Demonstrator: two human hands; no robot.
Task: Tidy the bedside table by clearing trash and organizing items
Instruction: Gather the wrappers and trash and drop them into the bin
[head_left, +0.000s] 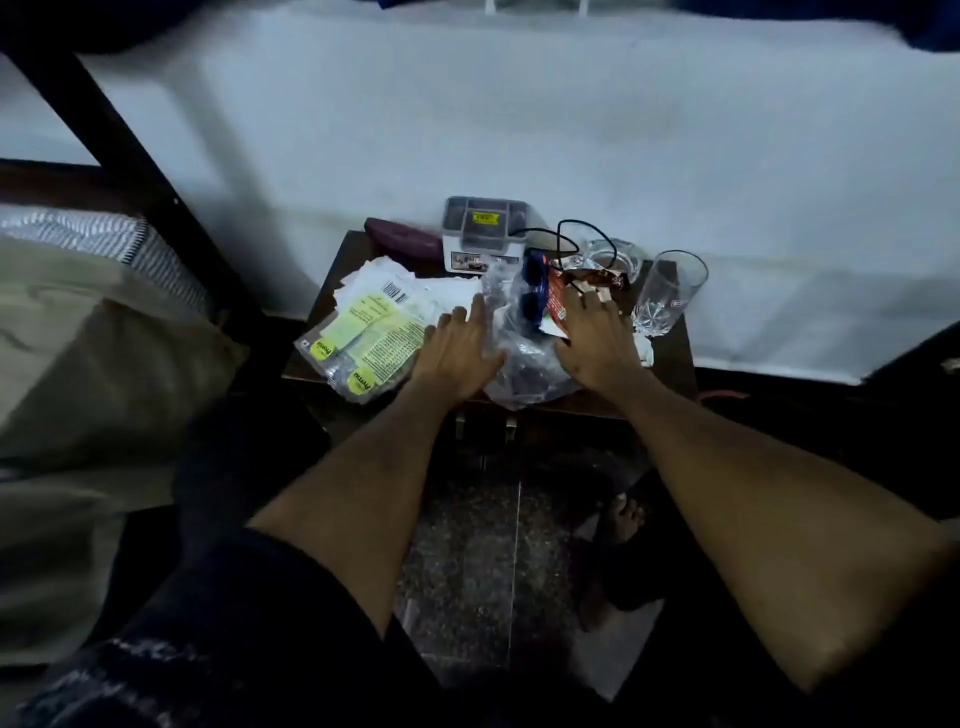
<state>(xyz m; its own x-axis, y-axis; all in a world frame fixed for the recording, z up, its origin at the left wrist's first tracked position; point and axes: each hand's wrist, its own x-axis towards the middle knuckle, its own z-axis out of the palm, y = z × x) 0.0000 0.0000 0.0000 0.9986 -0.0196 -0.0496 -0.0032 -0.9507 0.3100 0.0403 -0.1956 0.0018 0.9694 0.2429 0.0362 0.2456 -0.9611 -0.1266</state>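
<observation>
Left hand (457, 353), right hand (597, 343) flat, fingers straight, flanking clear plastic bag (524, 364): light, crinkly, slippery; gather by bunching. Glass (667, 293) fragile.

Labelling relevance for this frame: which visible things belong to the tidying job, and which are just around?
Part of the job:
- left hand and right hand, both flat on the clutter
- clear plastic bag
- green-labelled packet
- crumpled papers
- drinking glass
- grey organizer box
- bedside table

Just around:
- bed
- white wall
</observation>
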